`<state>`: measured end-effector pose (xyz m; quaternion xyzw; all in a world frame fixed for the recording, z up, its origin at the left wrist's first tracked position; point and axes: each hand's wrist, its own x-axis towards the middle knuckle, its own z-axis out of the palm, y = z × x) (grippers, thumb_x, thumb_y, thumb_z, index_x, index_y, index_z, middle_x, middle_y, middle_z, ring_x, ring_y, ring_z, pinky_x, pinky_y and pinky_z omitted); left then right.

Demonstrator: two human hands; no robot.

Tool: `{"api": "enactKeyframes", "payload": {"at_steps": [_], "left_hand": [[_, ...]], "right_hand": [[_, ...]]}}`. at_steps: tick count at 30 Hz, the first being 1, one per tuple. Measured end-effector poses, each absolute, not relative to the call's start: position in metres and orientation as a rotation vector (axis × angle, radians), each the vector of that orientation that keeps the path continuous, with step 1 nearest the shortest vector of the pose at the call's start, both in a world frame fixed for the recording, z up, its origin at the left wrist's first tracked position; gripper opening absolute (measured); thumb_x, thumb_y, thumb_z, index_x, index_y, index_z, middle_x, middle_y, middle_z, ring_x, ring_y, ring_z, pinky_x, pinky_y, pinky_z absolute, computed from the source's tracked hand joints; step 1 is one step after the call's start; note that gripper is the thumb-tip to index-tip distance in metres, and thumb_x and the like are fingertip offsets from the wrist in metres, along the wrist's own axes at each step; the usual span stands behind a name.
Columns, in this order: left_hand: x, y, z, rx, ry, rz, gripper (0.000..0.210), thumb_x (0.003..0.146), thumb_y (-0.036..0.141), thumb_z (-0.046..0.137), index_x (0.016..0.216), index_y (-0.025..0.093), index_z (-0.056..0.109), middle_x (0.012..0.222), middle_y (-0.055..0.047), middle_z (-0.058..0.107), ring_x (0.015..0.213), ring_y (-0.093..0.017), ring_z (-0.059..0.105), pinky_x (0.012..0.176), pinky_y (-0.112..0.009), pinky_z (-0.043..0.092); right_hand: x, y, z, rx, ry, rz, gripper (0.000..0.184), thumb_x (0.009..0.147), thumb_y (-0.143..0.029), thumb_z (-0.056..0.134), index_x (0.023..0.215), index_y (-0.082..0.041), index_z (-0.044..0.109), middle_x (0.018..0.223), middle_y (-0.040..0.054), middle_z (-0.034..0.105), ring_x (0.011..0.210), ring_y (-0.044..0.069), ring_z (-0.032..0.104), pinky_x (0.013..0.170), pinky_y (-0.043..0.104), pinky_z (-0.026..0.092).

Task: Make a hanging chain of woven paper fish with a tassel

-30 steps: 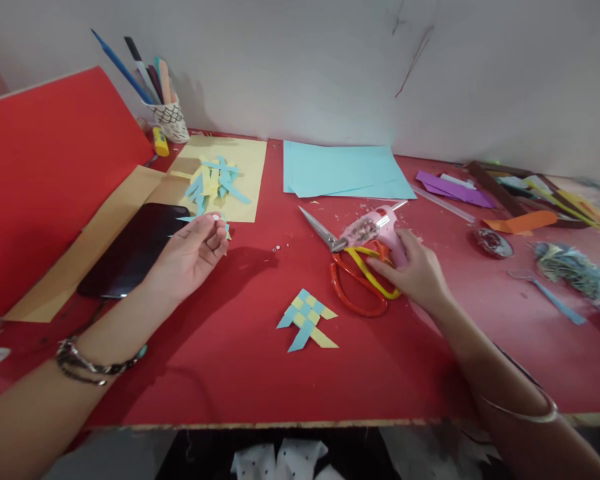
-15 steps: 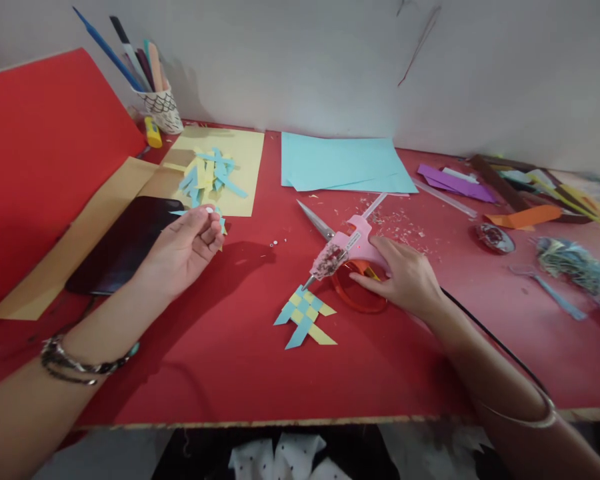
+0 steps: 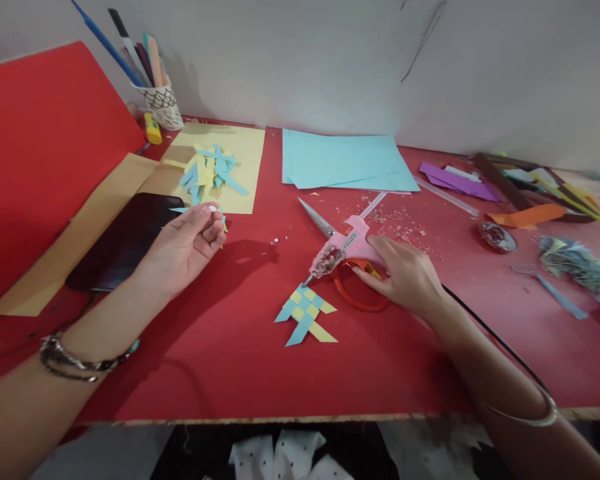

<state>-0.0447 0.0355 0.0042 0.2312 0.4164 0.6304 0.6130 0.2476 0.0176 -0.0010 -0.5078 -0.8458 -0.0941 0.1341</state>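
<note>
My left hand [image 3: 187, 240], palm turned up, pinches a small white disc [image 3: 213, 209] between thumb and forefinger above the table. Behind those fingers, a blue and yellow paper piece [image 3: 179, 210] is mostly hidden. My right hand [image 3: 405, 273] is wrapped round the handle of a pink glue gun [image 3: 357, 243] with a messy, glue-crusted front. Its metal nozzle points down at the top corner of a fish-shaped woven paper piece [image 3: 305, 310] in blue and yellow. Under the glue gun lie orange-handled scissors [image 3: 316, 217], their blades pointing to the back left.
A dark phone [image 3: 125, 240] lies left, near a pile of paper strips [image 3: 210, 170] on a yellow sheet [image 3: 250, 150]. Blue sheets [image 3: 345, 160] lie at the back. Tiny white bits [image 3: 275, 240] are between my hands. A black cord [image 3: 490, 333] runs along my right forearm.
The view has shifted very slightly. Both hands, the glue gun and the woven paper fish keep their places.
</note>
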Motion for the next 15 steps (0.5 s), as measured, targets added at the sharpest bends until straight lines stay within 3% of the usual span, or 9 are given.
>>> {"api": "enactKeyframes", "payload": {"at_steps": [15], "left_hand": [[-0.0441, 0.0351, 0.0051, 0.539, 0.981, 1.441, 0.024, 0.081, 0.003, 0.046, 0.063, 0.013, 0.059, 0.052, 0.003, 0.058, 0.047, -0.002, 0.054, 0.049, -0.011, 0.047]], "right_hand": [[0.2478, 0.0175, 0.0000, -1.436, -2.456, -0.303, 0.036, 0.081, -0.044, 0.040, 0.098, -0.015, 0.053, 0.074, 0.0074, 0.062, 0.059, 0.018, 0.054, 0.053, 0.027, 0.037]]}}
